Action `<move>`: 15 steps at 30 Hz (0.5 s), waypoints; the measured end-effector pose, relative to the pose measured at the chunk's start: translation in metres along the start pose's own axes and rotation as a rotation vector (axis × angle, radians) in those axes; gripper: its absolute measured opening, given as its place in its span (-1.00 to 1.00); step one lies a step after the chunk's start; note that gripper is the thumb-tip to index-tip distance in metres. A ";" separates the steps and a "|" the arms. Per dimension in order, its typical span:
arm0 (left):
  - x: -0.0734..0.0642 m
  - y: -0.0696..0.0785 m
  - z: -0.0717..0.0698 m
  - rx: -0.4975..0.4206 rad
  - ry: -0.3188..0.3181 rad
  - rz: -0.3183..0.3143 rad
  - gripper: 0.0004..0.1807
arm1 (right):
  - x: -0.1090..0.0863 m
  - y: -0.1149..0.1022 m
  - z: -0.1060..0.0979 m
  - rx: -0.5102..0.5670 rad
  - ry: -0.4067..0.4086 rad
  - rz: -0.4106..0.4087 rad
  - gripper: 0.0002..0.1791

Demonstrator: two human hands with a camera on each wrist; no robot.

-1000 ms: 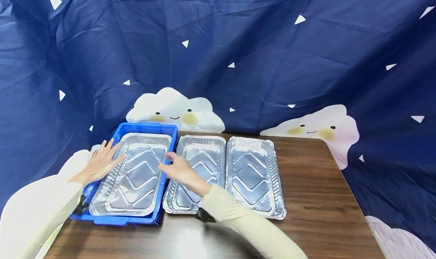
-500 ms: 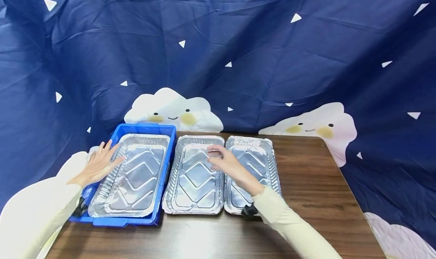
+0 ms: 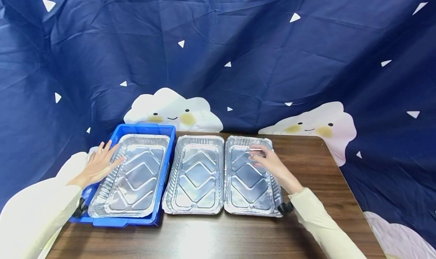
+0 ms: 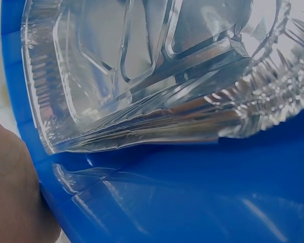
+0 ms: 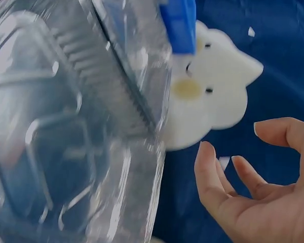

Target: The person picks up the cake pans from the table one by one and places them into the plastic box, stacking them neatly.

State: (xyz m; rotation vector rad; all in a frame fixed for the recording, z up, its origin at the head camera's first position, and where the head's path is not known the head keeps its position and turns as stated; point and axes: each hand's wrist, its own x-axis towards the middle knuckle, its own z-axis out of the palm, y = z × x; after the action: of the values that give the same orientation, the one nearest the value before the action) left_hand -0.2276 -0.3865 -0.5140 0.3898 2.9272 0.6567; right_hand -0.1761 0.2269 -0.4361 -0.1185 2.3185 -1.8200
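Three rectangular foil trays lie side by side. The left foil tray [image 3: 139,176] sits inside a blue plastic bin [image 3: 117,222]; the middle foil tray [image 3: 197,176] and right foil tray [image 3: 246,176] rest on the table. My left hand [image 3: 98,166] has its fingers spread over the bin's left rim, beside the left tray's edge. In the left wrist view, that tray's crinkled rim [image 4: 142,131] stands inside the blue wall. Over the upper right part of the right tray hovers my right hand [image 3: 269,162], fingers loosely bent and nothing between them, as the right wrist view also shows.
A brown wooden table [image 3: 313,176] extends to the right of the trays and along the front. Behind it hangs a dark blue cloth [image 3: 218,55] with white clouds and triangles. The blue bin stands close against the middle tray.
My right hand has swept rightward from the bin's right edge, across the middle tray, to above the right tray. My left hand and all three trays stay in place.
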 end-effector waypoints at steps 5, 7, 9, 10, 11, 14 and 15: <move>0.000 0.000 0.000 -0.001 -0.001 -0.005 -0.04 | -0.005 0.016 -0.028 -0.022 0.054 0.004 -0.46; 0.000 0.000 0.000 -0.002 -0.002 -0.007 -0.04 | -0.007 0.024 -0.037 -0.014 0.087 0.019 -0.47; 0.000 0.000 0.000 -0.001 -0.005 -0.010 -0.04 | -0.009 0.034 -0.046 -0.015 0.117 0.033 -0.48; 0.000 0.000 0.000 -0.001 -0.005 -0.011 -0.04 | -0.009 0.039 -0.050 -0.014 0.132 0.042 -0.49; 0.000 0.000 0.000 -0.002 -0.005 -0.012 -0.04 | -0.010 0.044 -0.054 -0.016 0.148 0.050 -0.50; 0.000 0.000 0.000 -0.008 -0.008 -0.014 -0.03 | -0.011 0.060 -0.064 -0.042 0.182 0.073 -0.50; -0.001 0.000 0.000 -0.010 -0.008 -0.014 -0.03 | -0.012 0.066 -0.066 -0.052 0.190 0.085 -0.49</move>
State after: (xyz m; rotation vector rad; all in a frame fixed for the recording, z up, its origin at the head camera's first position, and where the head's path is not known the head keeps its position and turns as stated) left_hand -0.2270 -0.3866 -0.5137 0.3691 2.9151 0.6661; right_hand -0.1741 0.3082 -0.4834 0.1495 2.4564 -1.8013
